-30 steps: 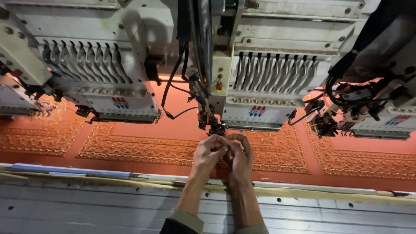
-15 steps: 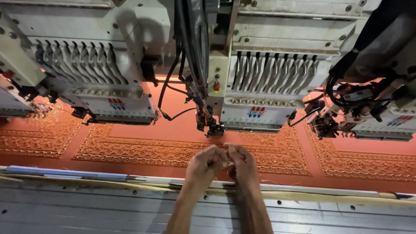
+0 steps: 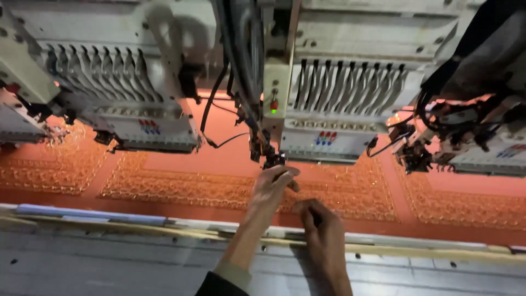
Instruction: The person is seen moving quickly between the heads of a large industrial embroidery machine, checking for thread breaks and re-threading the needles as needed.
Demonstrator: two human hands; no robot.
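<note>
Head view is showing a long embroidery machine from above, and it is the only view. Two white embroidery heads are filling the upper part of the frame: the left embroidery head point(image 3: 137, 104) in the upper left and the middle embroidery head point(image 3: 339, 109) at upper centre. A third head point(image 3: 482, 137) is partly showing at the right edge. Between the first two, a bundle of black cables point(image 3: 241, 71) is hanging down to a small dark needle assembly point(image 3: 272, 159) near the centre.

Under the heads, orange fabric point(image 3: 219, 159) with a golden embroidered pattern point(image 3: 181, 189) is lying flat across the frame. A pale frame rail point(image 3: 109, 219) is running along its lower edge.

The left hand point(image 3: 273, 186) is reaching up at the centre of the frame, its fingertips just under the needle assembly and bent together; whether this grip is pinching a thread, I cannot tell. The right hand point(image 3: 323, 233) is resting lower, on the fabric's lower edge near the rail, with fingers curled and nothing visible in them.
</note>
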